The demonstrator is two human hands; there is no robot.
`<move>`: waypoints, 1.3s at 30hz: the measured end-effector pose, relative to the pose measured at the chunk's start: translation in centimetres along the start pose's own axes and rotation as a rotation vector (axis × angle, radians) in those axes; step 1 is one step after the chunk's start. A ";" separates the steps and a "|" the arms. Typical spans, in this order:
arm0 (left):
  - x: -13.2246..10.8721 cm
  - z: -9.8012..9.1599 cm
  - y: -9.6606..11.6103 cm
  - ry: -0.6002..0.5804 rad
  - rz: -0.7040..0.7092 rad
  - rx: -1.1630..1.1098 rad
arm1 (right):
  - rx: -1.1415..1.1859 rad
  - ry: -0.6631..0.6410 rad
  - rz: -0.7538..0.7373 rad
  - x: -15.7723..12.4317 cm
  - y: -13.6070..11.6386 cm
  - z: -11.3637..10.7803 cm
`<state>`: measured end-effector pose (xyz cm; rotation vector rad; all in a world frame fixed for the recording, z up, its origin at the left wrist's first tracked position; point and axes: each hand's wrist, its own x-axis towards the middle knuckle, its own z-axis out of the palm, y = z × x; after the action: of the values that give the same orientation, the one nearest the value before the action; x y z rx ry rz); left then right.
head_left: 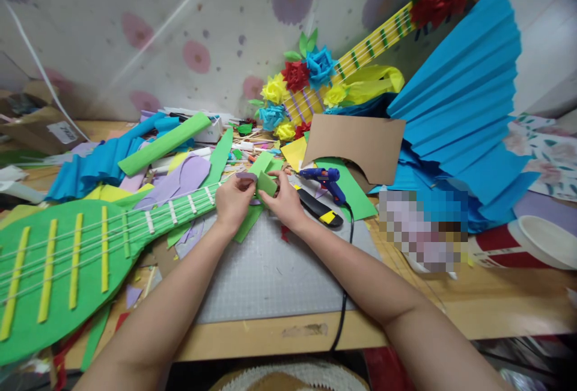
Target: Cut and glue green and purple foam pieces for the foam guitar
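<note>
At the far end of a green paper guitar's neck (180,208), my left hand (234,202) is closed, pinching what looks like a strip of purple paper (246,176). Just to its right, my right hand (286,202) is closed on a small folded piece of green paper (267,184) between thumb and fingers. The fingertips of both hands nearly meet, partly hiding the neck's end. The guitar's round body (63,271) lies at left with yellow strips and white strings. A blue glue gun (322,178) and a black-and-yellow utility knife (318,206) lie right of my hands.
A grey cutting mat (270,289) lies under my forearms. The glue gun's black cable (346,295) hangs over the table edge. Cut cardboard (356,145), pleated blue paper (464,96), a yellow flowered guitar (374,48) and paper scraps crowd the back. A red-and-white tub (500,250) lies at right.
</note>
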<state>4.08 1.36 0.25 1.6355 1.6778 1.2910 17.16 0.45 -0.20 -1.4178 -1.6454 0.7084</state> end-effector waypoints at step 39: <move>0.0 0.4 -0.4 -0.073 -0.025 -0.025 | -0.121 0.039 0.046 0.9 0.4 -0.3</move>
<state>4.26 1.54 -0.28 1.6227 1.6275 1.2206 17.61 1.41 -0.23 -1.5496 -1.6533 0.6117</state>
